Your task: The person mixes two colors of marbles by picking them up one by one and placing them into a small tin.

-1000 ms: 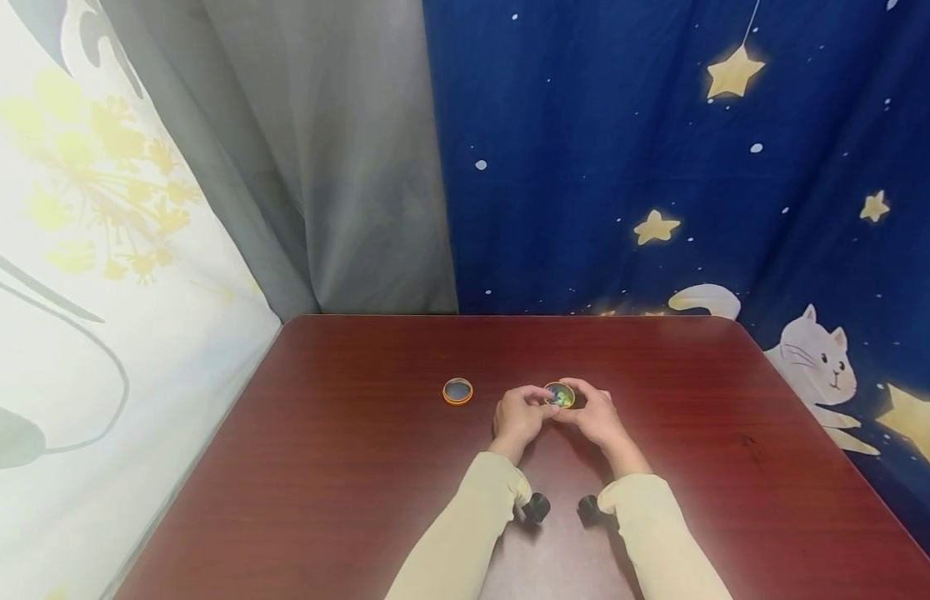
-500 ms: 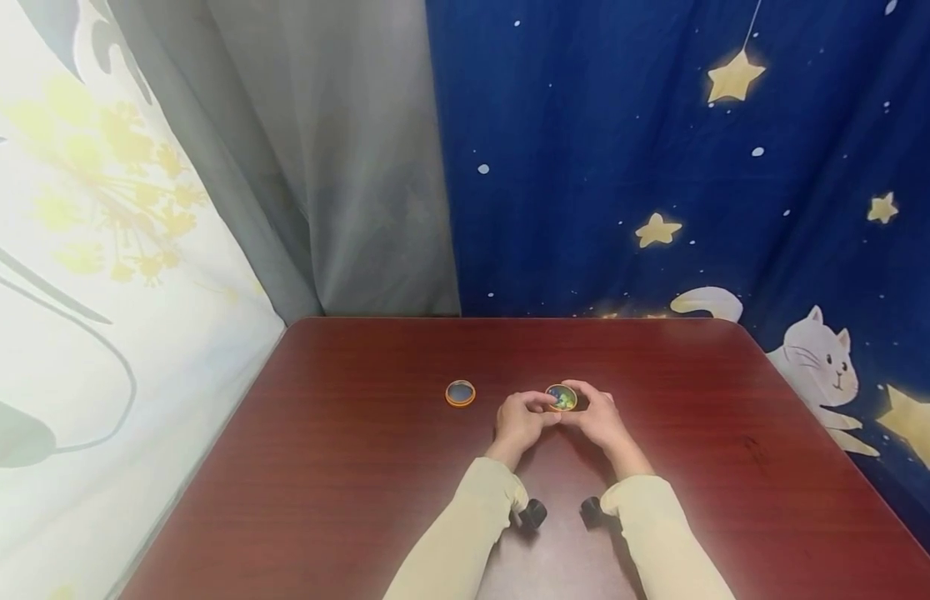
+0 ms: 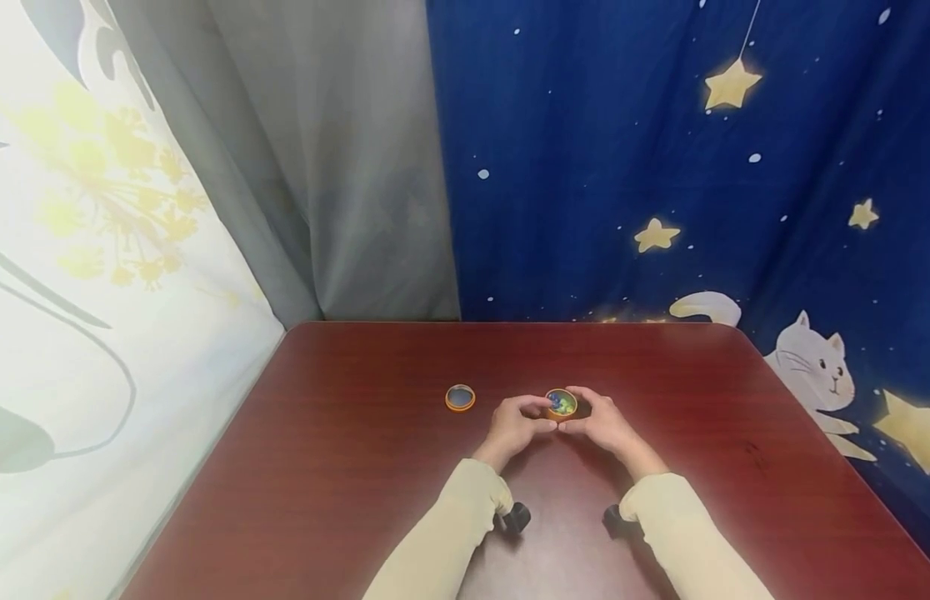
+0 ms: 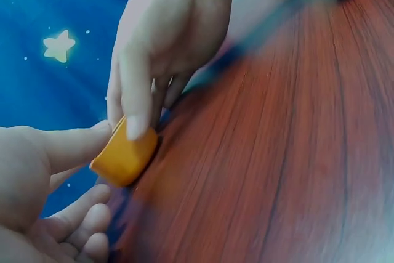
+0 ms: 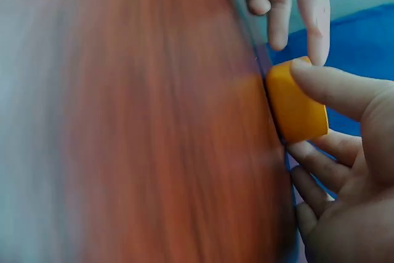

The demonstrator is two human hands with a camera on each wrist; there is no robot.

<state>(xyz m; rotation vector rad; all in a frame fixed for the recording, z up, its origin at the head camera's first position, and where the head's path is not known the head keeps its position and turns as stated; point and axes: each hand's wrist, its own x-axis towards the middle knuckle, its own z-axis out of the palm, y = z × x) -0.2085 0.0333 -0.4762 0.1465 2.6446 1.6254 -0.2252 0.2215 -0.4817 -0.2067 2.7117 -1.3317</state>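
Note:
A small round orange tin (image 3: 561, 403) with blue and green contents stands at the table's middle right. My right hand (image 3: 603, 423) grips its right side. In the right wrist view the right thumb (image 5: 332, 87) lies along the smooth orange wall, with the other fingers behind. My left hand (image 3: 512, 427) holds the opposite side by finger and thumb. One left finger (image 4: 80, 146) reaches the rim in the left wrist view, while its other fingers curl below. A round orange-rimmed lid (image 3: 460, 398) with a grey inside lies to the left.
The dark red wooden table (image 3: 345, 475) ends at a grey curtain (image 3: 375, 167) and a blue star-patterned curtain (image 3: 555, 167) behind it. A pale curtain (image 3: 172, 350) borders its left side. Black wrist cameras (image 3: 516, 518) sit by both sleeves.
Both forearms have spread slightly apart, and the hands now hold the tin more from its sides. More of its front wall shows. The lid stays on the table.

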